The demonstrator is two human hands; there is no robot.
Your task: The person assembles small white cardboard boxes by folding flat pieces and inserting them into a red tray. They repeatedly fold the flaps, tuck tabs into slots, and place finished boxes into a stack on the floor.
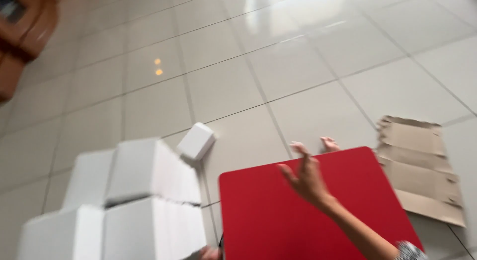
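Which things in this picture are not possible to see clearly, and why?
- Left hand, head view: only a blurred bit shows at the bottom edge, beside the white boxes; its grip cannot be told.
- Small white box: motion blur; resting or in the air is unclear.
- Brown object, top left: cut off, blurred.
- Right hand: open, holds nothing.

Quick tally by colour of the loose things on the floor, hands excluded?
White: 5 boxes, 4 in the white box stack plus the small white box tilted at its top right
Red: 1, the red board
Brown: 1, the flattened cardboard sheet
Total: 7
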